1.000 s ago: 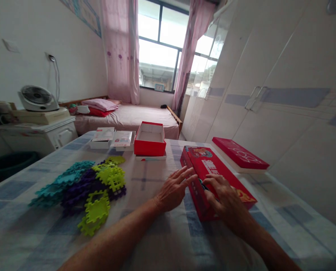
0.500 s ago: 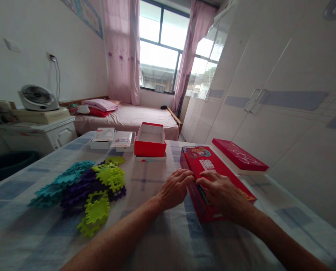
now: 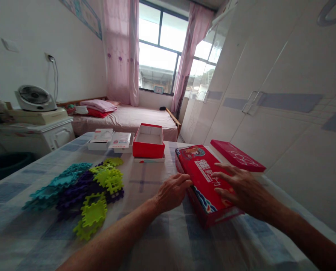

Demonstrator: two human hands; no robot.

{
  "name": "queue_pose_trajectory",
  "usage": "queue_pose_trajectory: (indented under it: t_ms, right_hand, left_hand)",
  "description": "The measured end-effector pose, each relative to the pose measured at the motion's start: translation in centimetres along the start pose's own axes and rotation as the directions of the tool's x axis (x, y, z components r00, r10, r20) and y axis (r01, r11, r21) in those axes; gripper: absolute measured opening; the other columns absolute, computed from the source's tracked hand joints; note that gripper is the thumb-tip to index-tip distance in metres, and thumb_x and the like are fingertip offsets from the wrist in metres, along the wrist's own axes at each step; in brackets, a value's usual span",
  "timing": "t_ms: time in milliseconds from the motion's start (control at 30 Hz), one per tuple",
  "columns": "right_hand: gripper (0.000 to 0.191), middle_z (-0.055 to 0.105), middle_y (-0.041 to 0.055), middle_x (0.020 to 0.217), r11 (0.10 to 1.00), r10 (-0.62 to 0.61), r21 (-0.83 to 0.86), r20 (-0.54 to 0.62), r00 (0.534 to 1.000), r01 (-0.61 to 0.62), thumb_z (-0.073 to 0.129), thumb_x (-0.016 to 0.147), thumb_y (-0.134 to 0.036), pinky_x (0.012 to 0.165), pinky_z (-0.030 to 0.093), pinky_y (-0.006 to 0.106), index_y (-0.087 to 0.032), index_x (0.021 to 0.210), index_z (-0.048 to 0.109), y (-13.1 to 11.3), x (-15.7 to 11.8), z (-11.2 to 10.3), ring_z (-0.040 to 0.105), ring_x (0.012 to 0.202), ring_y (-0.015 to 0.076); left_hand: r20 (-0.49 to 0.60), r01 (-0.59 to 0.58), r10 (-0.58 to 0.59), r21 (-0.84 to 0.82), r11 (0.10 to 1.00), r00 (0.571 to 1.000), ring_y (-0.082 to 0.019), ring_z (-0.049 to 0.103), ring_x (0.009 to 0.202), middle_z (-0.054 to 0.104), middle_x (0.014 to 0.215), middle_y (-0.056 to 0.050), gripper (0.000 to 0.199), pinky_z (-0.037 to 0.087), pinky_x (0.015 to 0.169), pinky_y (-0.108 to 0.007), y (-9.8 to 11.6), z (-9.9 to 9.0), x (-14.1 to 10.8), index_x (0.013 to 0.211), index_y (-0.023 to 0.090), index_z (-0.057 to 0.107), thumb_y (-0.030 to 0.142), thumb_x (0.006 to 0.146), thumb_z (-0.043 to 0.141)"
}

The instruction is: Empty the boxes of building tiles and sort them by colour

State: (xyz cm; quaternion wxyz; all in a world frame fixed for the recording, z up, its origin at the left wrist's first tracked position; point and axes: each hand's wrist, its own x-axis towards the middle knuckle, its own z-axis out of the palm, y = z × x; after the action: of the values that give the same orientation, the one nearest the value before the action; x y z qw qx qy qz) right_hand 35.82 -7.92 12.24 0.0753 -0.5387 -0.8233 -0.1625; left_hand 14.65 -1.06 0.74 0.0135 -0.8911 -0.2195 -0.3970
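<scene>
Daylight came through the window [image 3: 156,64] at 12 o'clock, pink curtains [image 3: 119,52] beside it; white wardrobe doors [image 3: 269,94] stood at 3 o'clock.

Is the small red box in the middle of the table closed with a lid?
No, the small red box stands open on the checked tablecloth, its pale inside showing from above.
</scene>
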Motion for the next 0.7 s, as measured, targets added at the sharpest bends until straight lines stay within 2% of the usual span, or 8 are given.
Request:
queue_pose_trajectory:
  t_ms: [67, 133, 300, 433, 567, 633, 700]
  right_hand:
    - [0.037, 0.052, 0.0086, 0.128, 0.995, 0.032, 0.09, 0.008, 0.999, -0.033, 0.049, 0.084, -0.041, 0.094, 0.04, 0.046, -0.025, 0.116, 0.057, -0.5, 0.0, 0.3, 0.048, 0.117, 0.0253]
    - [0.038, 0.052, 0.0094, 0.127, 0.991, 0.041, 0.128, 0.02, 0.999, -0.043, 0.049, 0.084, -0.039, 0.095, 0.04, 0.044, -0.023, 0.117, 0.056, -1.6, 0.3, 0.8, 0.047, 0.118, 0.0243]
    - [0.03, 0.054, 0.0096, 0.122, 0.99, 0.038, 0.133, 0.092, 0.995, -0.05, 0.046, 0.085, -0.026, 0.094, 0.04, 0.039, -0.021, 0.112, 0.057, -3.5, 1.7, 2.4, 0.048, 0.116, 0.0222]
    - [0.03, 0.057, 0.0106, 0.116, 0.995, 0.064, 0.073, 0.117, 0.991, -0.072, 0.042, 0.086, -0.023, 0.083, 0.046, 0.034, -0.019, 0.113, 0.056, -4.2, 2.1, 2.9, 0.057, 0.101, 0.021]
    - [0.031, 0.057, 0.0105, 0.116, 0.999, -0.008, -0.039, 0.133, 0.991, 0.013, 0.038, 0.087, -0.018, 0.074, 0.048, 0.032, -0.022, 0.109, 0.06, -4.1, 2.2, 1.7, 0.06, 0.092, 0.0203]
    - [0.033, 0.054, 0.0094, 0.124, 0.993, -0.028, -0.111, 0.117, 0.993, 0.042, 0.038, 0.086, -0.016, 0.072, 0.048, 0.031, -0.024, 0.106, 0.062, -2.9, 2.4, 0.2, 0.06, 0.095, 0.0218]
    - [0.036, 0.049, 0.0085, 0.131, 0.978, 0.021, -0.21, 0.049, 0.999, -0.01, 0.037, 0.084, -0.013, 0.07, 0.047, 0.034, -0.024, 0.104, 0.063, -0.9, 2.5, -1.6, 0.058, 0.098, 0.0247]
  left_hand:
    - [0.012, 0.012, -0.012, 0.006, 1.0, 1.0, -0.018, 0.051, 0.097, 0.056, 0.114, -0.007, 0.031, 0.043, 0.09, -0.034, 0.1, 0.0, 0.2, 0.111, 0.017, 0.051, 0.01, 0.084, 0.038]
    - [0.015, 0.027, -0.027, 0.012, 1.0, 1.0, -0.019, 0.051, 0.096, 0.055, 0.115, -0.008, 0.032, 0.043, 0.089, -0.035, 0.4, 0.0, 0.6, 0.113, 0.017, 0.052, 0.011, 0.084, 0.038]
    - [0.036, 0.034, -0.035, 0.016, 0.999, 0.999, -0.019, 0.051, 0.097, 0.056, 0.113, -0.007, 0.033, 0.042, 0.088, -0.035, 0.9, 0.1, 1.3, 0.114, 0.018, 0.052, 0.012, 0.086, 0.037]
    - [0.06, 0.031, -0.034, 0.047, 0.998, 0.998, -0.019, 0.05, 0.097, 0.055, 0.116, -0.006, 0.033, 0.041, 0.09, -0.035, 1.0, 0.0, 1.3, 0.117, 0.018, 0.05, 0.012, 0.087, 0.038]
    - [0.068, 0.031, -0.035, 0.055, 0.998, 0.997, -0.02, 0.05, 0.1, 0.055, 0.116, -0.006, 0.031, 0.042, 0.091, -0.035, 1.2, 0.3, 1.2, 0.113, 0.018, 0.051, 0.012, 0.084, 0.041]
    - [0.063, 0.027, -0.03, 0.039, 0.999, 0.998, -0.02, 0.049, 0.102, 0.054, 0.117, -0.006, 0.033, 0.042, 0.092, -0.035, 1.2, 0.5, 1.2, 0.113, 0.017, 0.051, 0.009, 0.081, 0.043]
    - [0.058, 0.027, -0.028, 0.02, 0.999, 0.998, -0.02, 0.048, 0.103, 0.053, 0.117, -0.006, 0.035, 0.042, 0.092, -0.035, 1.2, 0.7, 1.2, 0.112, 0.017, 0.05, 0.008, 0.079, 0.046]
